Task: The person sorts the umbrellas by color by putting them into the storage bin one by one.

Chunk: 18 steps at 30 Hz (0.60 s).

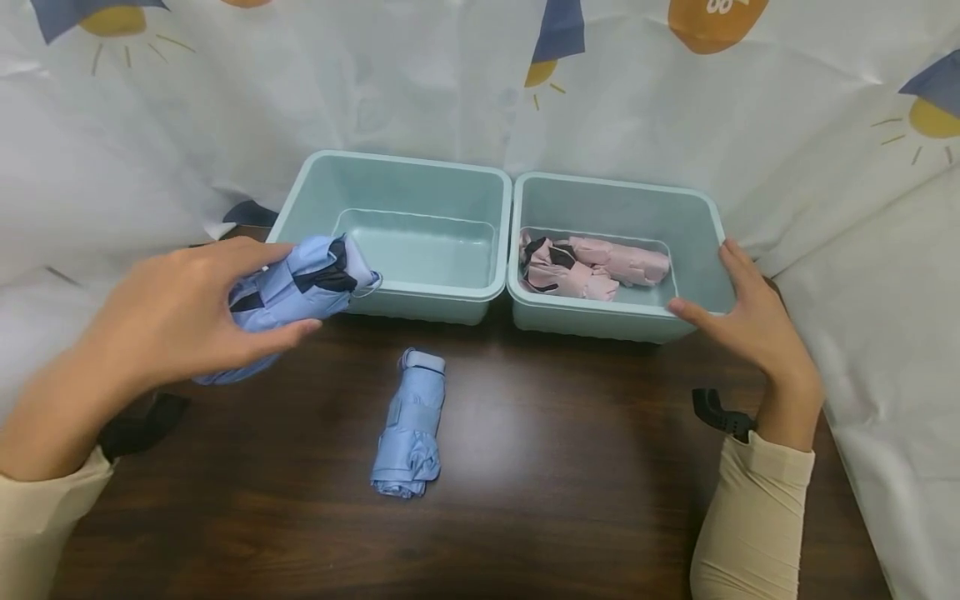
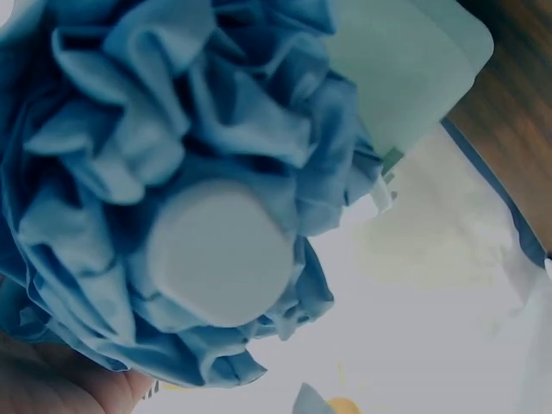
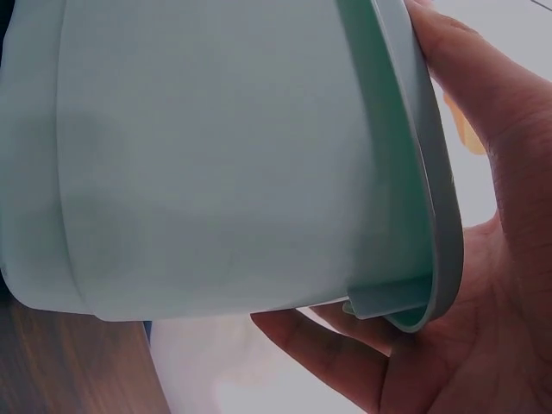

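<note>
blue-and-black umbrella, folded up, is hanging above the dark wooden table at 9 o'clock in the head view, where our left hand is gripping it: the fingers are curving over its far side, the thumb is lying along its near side, and the bundle is filling the spread between them. its pale end is pointing toward 2 o'clock and overlapping the 8 o'clock corner of the left bin, which is standing near 11 o'clock. from the left wrist, we are seeing a pale round end facing us amid gathered blue folds. at 3 o'clock, our right hand is holding the right bin by its 4 o'clock corner, thumb and fingers spreading wide apart; the thumb is resting on the near rim while the fingers are touching the side rim. inside that bin, we are finding a pink-and-black umbrella lying on the 8 o'clock side and touching a plain pink umbrella that is stretching toward 3 o'clock. a second blue umbrella is lying on the table at 7 o'clock, its capped end pointing toward 12 o'clock. the left bin and the right bin are standing side by side, and behind them a white cloth is hanging, orange, yellow and blue shapes showing across it.
</note>
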Motion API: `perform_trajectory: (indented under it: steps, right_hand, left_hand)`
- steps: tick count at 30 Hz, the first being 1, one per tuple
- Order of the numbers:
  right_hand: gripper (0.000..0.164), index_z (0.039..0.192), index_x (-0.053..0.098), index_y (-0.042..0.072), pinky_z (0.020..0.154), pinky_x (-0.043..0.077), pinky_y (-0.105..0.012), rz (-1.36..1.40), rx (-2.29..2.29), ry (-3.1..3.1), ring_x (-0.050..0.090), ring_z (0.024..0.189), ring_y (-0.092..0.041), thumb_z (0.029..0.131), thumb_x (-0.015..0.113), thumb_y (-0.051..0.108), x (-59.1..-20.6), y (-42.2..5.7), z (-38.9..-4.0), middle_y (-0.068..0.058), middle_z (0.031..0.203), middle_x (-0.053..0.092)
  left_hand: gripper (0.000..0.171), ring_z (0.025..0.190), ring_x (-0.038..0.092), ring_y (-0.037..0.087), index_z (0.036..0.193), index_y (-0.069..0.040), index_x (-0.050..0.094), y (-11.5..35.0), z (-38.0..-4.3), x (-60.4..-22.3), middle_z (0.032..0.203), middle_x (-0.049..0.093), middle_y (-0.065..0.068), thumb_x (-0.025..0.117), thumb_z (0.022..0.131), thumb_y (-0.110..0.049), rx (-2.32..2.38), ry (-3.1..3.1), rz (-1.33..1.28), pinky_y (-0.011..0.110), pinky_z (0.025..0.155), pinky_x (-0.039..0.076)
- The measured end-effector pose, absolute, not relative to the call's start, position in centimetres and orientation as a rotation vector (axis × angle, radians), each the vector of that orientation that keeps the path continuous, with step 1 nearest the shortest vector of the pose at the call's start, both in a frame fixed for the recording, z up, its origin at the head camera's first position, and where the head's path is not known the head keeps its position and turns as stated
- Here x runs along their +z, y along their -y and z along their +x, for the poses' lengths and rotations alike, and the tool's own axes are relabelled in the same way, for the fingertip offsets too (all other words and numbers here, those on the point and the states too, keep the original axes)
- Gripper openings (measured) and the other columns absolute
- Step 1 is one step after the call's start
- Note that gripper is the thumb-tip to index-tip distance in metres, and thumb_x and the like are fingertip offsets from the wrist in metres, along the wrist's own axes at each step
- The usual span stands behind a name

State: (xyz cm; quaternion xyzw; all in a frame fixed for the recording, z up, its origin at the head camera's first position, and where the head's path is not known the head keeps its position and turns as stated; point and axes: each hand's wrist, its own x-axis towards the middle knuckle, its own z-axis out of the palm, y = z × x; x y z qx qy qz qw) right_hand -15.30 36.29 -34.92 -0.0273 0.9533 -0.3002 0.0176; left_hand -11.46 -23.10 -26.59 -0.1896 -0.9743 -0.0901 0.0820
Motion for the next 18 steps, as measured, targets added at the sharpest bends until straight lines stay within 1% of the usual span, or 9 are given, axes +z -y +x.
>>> perform_trajectory:
  steps: [7, 12, 14, 18]
  right_hand:
    - [0.107, 0.172, 0.004, 0.02, 0.125, 0.015, -0.075, -0.079, -0.915, -2.938, 0.005, 0.167, -0.042, 0.095, 0.073, 0.051, -34.7, -36.3, -15.2, 0.001, 0.18, -0.001]
    - [0.108, 0.172, 0.004, 0.02, 0.125, 0.015, -0.074, -0.078, -0.91, -2.935, 0.005, 0.167, -0.041, 0.095, 0.073, 0.052, -34.7, -36.1, -15.1, 0.002, 0.18, -0.002]
    - [0.108, 0.172, 0.004, 0.019, 0.125, 0.016, -0.073, -0.085, -0.904, -2.935, 0.005, 0.167, -0.041, 0.095, 0.073, 0.052, -34.6, -36.1, -15.2, 0.002, 0.18, -0.002]
    - [0.108, 0.171, 0.001, 0.021, 0.126, 0.015, -0.073, -0.086, -0.914, -2.921, 0.003, 0.167, -0.04, 0.096, 0.072, 0.053, -34.7, -36.2, -15.0, 0.004, 0.179, -0.005]
  left_hand:
    - [0.093, 0.083, 0.062, 0.029, 0.145, -0.005, 0.064, 22.2, -13.7, -25.1, 0.13, 0.07, 0.024, 0.089, 0.074, -0.059, -0.207, 2.952, -0.598, 0.034, 0.059, 0.039]
    - [0.091, 0.083, 0.063, 0.028, 0.147, -0.007, 0.062, 21.1, -15.5, -23.9, 0.124, 0.073, 0.022, 0.086, 0.077, -0.06, -0.134, 2.959, -0.704, 0.035, 0.059, 0.039]
    - [0.09, 0.08, 0.063, 0.027, 0.146, -0.006, 0.062, 20.6, -16.3, -23.5, 0.118, 0.075, 0.02, 0.086, 0.078, -0.06, -0.123, 2.96, -0.745, 0.035, 0.059, 0.04]
    - [0.084, 0.079, 0.062, 0.025, 0.142, -0.007, 0.064, 19.7, -17.8, -22.8, 0.114, 0.075, 0.018, 0.085, 0.08, -0.059, -0.094, 2.97, -0.794, 0.035, 0.057, 0.04]
